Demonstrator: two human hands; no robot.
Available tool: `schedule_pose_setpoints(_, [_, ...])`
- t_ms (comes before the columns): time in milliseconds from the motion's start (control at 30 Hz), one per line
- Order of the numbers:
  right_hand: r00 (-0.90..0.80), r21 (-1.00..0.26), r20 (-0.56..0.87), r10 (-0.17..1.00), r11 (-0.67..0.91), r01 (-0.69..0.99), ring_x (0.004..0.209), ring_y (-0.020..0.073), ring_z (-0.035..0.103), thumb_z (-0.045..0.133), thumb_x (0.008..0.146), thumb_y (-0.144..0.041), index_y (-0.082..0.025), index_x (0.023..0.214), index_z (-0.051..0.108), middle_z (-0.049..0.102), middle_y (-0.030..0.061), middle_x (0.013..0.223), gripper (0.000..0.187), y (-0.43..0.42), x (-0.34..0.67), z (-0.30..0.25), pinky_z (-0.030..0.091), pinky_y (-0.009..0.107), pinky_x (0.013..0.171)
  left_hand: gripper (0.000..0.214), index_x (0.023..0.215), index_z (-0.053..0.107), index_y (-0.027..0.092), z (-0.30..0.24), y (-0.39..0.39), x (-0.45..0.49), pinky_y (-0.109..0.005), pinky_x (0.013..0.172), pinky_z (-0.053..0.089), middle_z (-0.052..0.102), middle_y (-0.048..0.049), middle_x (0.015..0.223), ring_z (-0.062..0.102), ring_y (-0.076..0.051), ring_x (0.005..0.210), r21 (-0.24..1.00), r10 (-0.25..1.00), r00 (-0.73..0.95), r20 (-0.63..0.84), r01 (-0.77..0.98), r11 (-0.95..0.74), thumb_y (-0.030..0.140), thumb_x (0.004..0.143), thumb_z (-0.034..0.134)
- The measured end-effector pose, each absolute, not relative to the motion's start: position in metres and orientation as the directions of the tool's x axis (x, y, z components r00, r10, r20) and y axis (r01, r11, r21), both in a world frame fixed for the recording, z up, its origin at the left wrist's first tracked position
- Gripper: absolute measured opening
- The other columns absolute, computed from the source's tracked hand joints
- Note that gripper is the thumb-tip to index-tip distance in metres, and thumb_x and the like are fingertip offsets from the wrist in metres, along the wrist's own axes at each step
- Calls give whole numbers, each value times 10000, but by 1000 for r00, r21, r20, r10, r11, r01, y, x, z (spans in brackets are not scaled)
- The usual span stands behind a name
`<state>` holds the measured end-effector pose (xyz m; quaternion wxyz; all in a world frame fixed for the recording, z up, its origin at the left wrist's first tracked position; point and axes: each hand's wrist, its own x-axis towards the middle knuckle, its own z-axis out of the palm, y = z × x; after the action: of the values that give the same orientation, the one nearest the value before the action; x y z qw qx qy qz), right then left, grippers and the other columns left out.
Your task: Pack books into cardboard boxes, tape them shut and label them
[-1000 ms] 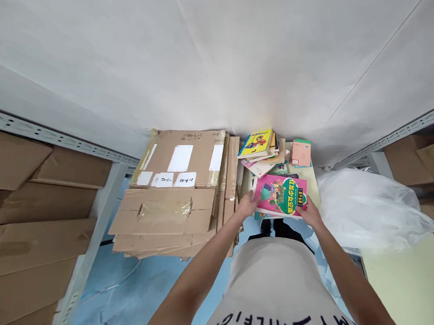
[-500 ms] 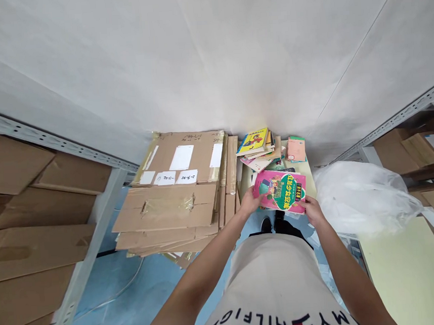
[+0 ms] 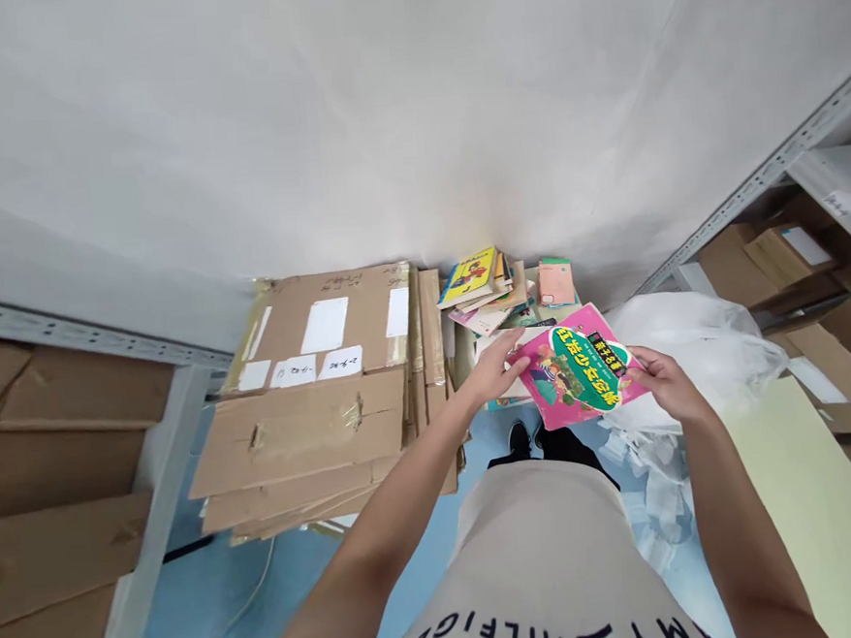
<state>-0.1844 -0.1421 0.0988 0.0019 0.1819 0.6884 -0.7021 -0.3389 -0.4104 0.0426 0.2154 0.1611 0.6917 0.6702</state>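
White wall (image 3: 411,116) ahead, blue floor (image 3: 218,586) below; I record as follows. Right hand (image 3: 663,385) is clamped on the right edge of the pink book (image 3: 580,366), thumb on the cover; left hand (image 3: 494,371) is closed on its left corner; the book is held in the air, cover up and tilted, just in front of the book pile (image 3: 486,290) and above the shoes (image 3: 543,439). Plastic bag (image 3: 697,349) lies just right of the book; flattened cartons (image 3: 314,385) are stacked left of the pile; shelves (image 3: 751,184) with boxes stand at both sides.
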Motion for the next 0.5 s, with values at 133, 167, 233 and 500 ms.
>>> schedule_pose_setpoints(133, [-859,-988,-153,488,-50,148,843,233,718,877,635,-400,-253,1020,766,788,38,979,426,-114,-147,121,570,368,762,247,872,738,216,57,-381,-335,-352,813,529,732,-55,839,673,-240,808,995,750,-654,-96,-55,80,424,741,764])
schedule_pose_setpoints(167, [-803,-993,-116,585,-65,96,800,217,715,892,614,-392,-261,984,767,789,28,934,411,-107,-136,123,569,356,741,258,832,729,211,59,-371,-329,-329,732,530,716,-40,768,650,-211,716,995,780,-617,-103,-76,71,453,745,755])
schedule_pose_setpoints(233, [-656,-994,-68,752,-109,-23,687,176,695,909,591,-400,-283,946,758,773,-5,802,403,-96,-113,123,560,325,688,295,801,716,203,62,-349,-314,-290,625,503,692,-22,692,602,-168,605,987,815,-565,-131,-155,51,489,741,755])
schedule_pose_setpoints(500, [-433,-949,-234,871,-300,-91,704,218,700,893,603,-455,-265,973,705,775,28,854,457,-105,-7,106,570,363,675,354,839,729,198,66,-248,-226,-291,639,507,738,-43,760,647,-175,644,900,892,-373,-256,-430,79,530,724,771])
